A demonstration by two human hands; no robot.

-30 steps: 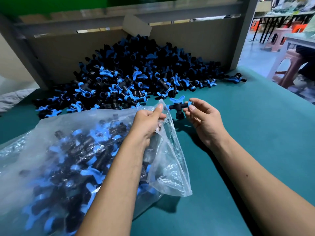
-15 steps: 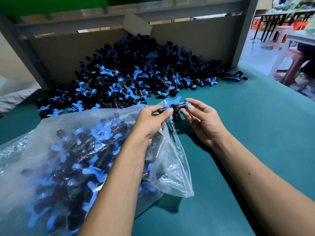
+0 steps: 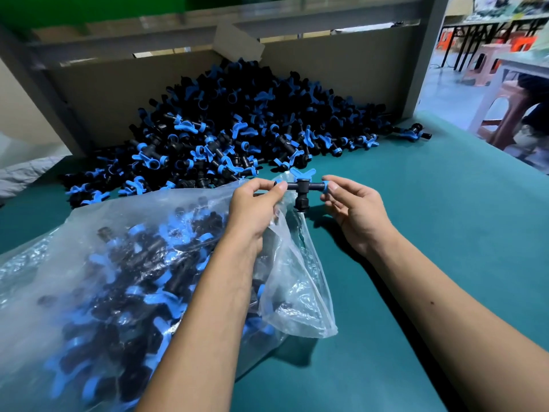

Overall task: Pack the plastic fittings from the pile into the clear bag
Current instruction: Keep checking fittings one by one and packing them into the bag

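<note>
A black T-shaped fitting with blue wings and end rings is held level between both hands, just above the bag's mouth. My left hand pinches its left end and also holds the bag's rim. My right hand pinches its right end. The clear bag lies on the table at the lower left, heavily filled with the same black and blue fittings. A big pile of fittings is heaped behind the hands against the back wall.
The green table top stretches to the right of the hands. A grey frame post and cardboard backing close off the rear. One stray fitting lies at the pile's right edge. Plastic stools stand off to the right.
My left hand has gone from only holding the bag rim to pinching the fitting's left end. The fitting, first in my right hand alone, has turned level between both hands.
</note>
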